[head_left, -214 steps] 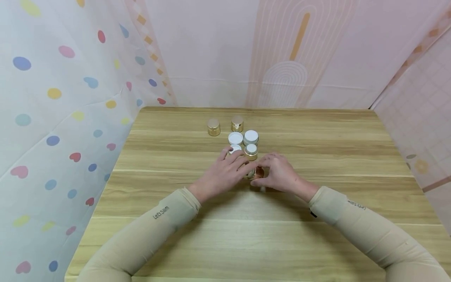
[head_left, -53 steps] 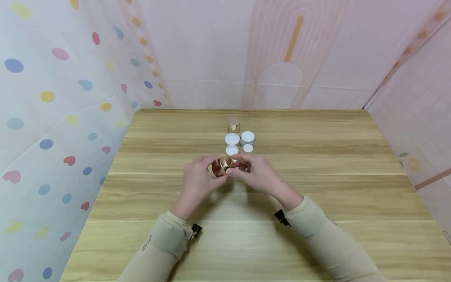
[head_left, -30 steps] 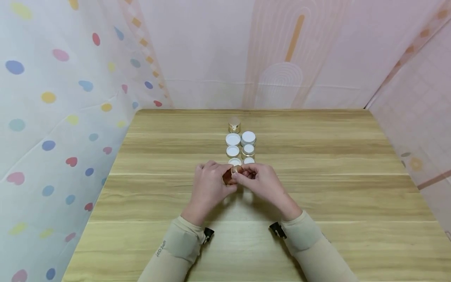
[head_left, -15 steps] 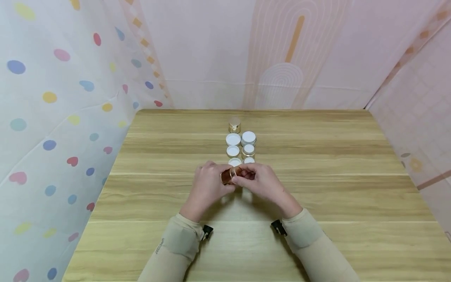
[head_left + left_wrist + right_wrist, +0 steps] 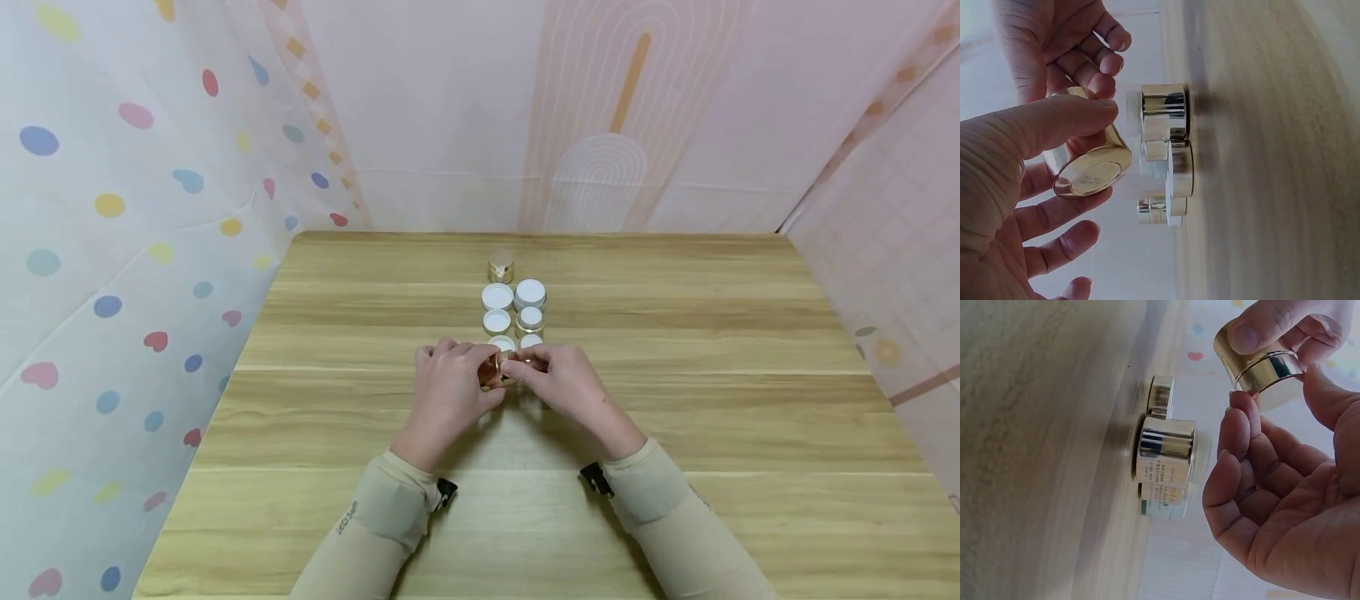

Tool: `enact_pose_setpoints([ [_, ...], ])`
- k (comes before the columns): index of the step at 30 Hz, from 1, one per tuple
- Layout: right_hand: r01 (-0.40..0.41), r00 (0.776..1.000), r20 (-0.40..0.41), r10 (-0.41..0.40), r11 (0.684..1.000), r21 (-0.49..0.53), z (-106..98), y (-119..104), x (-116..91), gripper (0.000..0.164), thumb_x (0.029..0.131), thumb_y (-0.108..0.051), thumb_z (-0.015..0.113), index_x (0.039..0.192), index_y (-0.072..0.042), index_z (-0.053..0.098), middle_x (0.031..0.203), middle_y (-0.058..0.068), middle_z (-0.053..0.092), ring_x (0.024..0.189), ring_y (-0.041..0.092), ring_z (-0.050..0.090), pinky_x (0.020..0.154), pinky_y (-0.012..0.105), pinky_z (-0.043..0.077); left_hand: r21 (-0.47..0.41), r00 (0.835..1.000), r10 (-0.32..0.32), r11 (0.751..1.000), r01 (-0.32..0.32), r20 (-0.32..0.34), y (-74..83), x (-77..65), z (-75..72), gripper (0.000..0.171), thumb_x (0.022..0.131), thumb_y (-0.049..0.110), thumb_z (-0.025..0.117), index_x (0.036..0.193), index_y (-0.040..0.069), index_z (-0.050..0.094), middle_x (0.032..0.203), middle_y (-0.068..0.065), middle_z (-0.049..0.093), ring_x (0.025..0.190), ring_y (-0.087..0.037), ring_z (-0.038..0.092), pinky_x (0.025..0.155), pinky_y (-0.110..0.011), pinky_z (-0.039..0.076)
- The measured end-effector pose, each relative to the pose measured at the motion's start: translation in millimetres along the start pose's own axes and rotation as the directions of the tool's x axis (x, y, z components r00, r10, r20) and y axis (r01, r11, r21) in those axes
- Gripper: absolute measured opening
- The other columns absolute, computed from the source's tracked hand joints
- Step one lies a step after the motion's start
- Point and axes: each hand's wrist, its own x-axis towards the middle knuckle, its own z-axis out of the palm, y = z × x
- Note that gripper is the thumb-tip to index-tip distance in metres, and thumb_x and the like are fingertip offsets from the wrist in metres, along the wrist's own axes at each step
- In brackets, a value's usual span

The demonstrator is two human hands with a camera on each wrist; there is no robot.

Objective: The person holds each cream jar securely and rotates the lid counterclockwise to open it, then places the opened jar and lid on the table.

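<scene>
A shiny gold cosmetic jar (image 5: 1094, 165) is held tilted above the table, in front of the other jars. My left hand (image 5: 450, 383) grips its base between thumb and fingers; an oval embossed bottom faces the left wrist camera. My right hand (image 5: 566, 385) pinches the lid end (image 5: 1280, 394) between thumb and forefinger, its other fingers loosely curled below. A bright ring runs round the jar near that end in the right wrist view. Just beyond the hands stand a white-topped gold jar (image 5: 1166, 453) and an upturned lid (image 5: 502, 342).
Two more upturned lids, a large one (image 5: 497, 297) and a smaller one (image 5: 497, 322), lie in line at left. Beside them stand a large white-topped jar (image 5: 530, 292) and a smaller one (image 5: 530, 320). One closed gold jar (image 5: 501, 265) stands behind, on the wooden table (image 5: 675, 350).
The left of the two closed gold jars at the back has left its place; a gold jar is now between both hands. The nearest jar and lid stand released. Lately the held jar only tilts slightly.
</scene>
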Motion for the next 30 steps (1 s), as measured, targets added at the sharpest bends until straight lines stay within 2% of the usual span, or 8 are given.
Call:
enact_pose_setpoints([
  [7, -0.007, 0.999, 0.054, 0.007, 1.000, 0.005, -2.6, 0.7, 0.8, 0.049, 0.096, -0.037, 0.081, 0.136, -0.009, 0.073, 0.089, 0.003, 0.073, 0.074, 0.013, 0.058, 0.067, 0.027, 0.048, 0.020, 1.000, -0.004, 1.000, 0.004, -0.009, 0.2, 0.6, 2.5, 0.053, 0.075, 0.037, 0.097, 0.122, 0.022, 0.079, 0.113, -0.004, 0.082, 0.097, -0.026, 0.064, 0.093, -0.051, 0.044],
  [11, -0.014, 0.998, 0.060, 0.013, 1.000, 0.020, -3.8, 2.5, 1.3, 0.056, 0.097, -0.038, 0.079, 0.142, -0.007, 0.068, 0.092, 0.004, 0.074, 0.073, 0.013, 0.059, 0.066, 0.028, 0.049, 0.018, 1.000, -0.006, 1.000, 0.006, -0.015, 0.0, 0.7, 3.0, 0.053, 0.074, 0.037, 0.097, 0.121, 0.021, 0.079, 0.112, -0.004, 0.082, 0.095, -0.026, 0.063, 0.092, -0.050, 0.043],
  [18, -0.067, 0.996, 0.061, 0.063, 0.997, 0.049, -4.7, 6.2, 0.8, 0.058, 0.102, -0.047, 0.070, 0.141, -0.004, 0.068, 0.086, 0.011, 0.075, 0.062, 0.012, 0.058, 0.058, 0.029, 0.048, 0.040, 1.000, -0.006, 0.999, 0.006, 0.001, 1.4, 0.8, 2.7, 0.049, 0.076, 0.036, 0.096, 0.120, 0.022, 0.079, 0.121, -0.004, 0.077, 0.108, -0.029, 0.066, 0.097, -0.054, 0.045],
  [22, -0.023, 0.998, 0.067, 0.021, 0.999, 0.031, -4.1, 7.6, 1.4, 0.049, 0.101, -0.041, 0.074, 0.136, -0.006, 0.073, 0.080, 0.006, 0.071, 0.063, 0.011, 0.056, 0.059, 0.028, 0.047, 0.039, 1.000, -0.011, 0.999, 0.010, 0.024, 2.0, 1.3, 3.7, 0.050, 0.075, 0.035, 0.097, 0.120, 0.022, 0.079, 0.122, -0.005, 0.073, 0.112, -0.029, 0.065, 0.102, -0.057, 0.045],
  [24, 0.013, 0.997, 0.072, -0.014, 1.000, 0.017, -4.3, 7.4, 1.6, 0.046, 0.099, -0.037, 0.077, 0.135, -0.008, 0.073, 0.084, 0.004, 0.072, 0.068, 0.011, 0.057, 0.063, 0.027, 0.048, 0.043, 1.000, -0.009, 0.999, 0.008, 0.020, 1.7, 1.2, 4.7, 0.051, 0.074, 0.035, 0.098, 0.119, 0.022, 0.079, 0.121, -0.006, 0.073, 0.112, -0.030, 0.065, 0.103, -0.058, 0.044],
  [30, 0.063, 0.992, 0.103, -0.070, 0.996, 0.065, -6.0, 7.7, 1.7, 0.055, 0.096, -0.028, 0.082, 0.145, -0.008, 0.066, 0.099, 0.007, 0.076, 0.076, 0.013, 0.061, 0.066, 0.026, 0.051, 0.053, 0.999, 0.018, 0.998, -0.016, -0.033, -1.2, 0.8, 7.7, 0.052, 0.071, 0.034, 0.100, 0.117, 0.020, 0.080, 0.116, -0.007, 0.073, 0.109, -0.030, 0.066, 0.102, -0.059, 0.043],
])
